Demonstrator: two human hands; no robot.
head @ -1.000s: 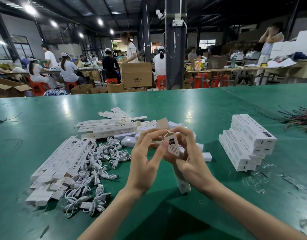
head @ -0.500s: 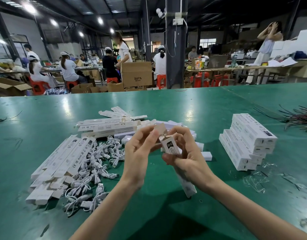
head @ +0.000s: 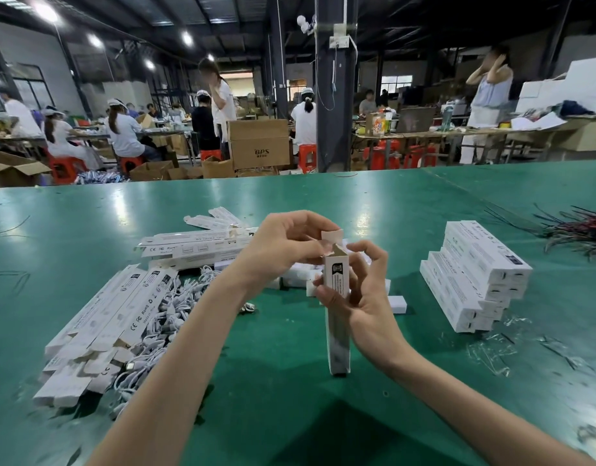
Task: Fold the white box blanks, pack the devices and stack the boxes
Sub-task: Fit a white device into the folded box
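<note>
Right grip wrapped round the upper part of one white box, thumb on the printed front, fingers behind. The box is upright mid-worktop, nearer the near edge, and its lower end looks to touch the green surface, though blur makes that hard to confirm. Left grip pinches the top flap, which stands up over the open end. Finished stack of boxes sits toward the right edge, well apart from the held box. Flat box blanks are fanned toward the left edge, lying over a heap of white cables. Small white blocks lie just behind my right grip. Tangle of dark and red wires at the far right edge.
</note>
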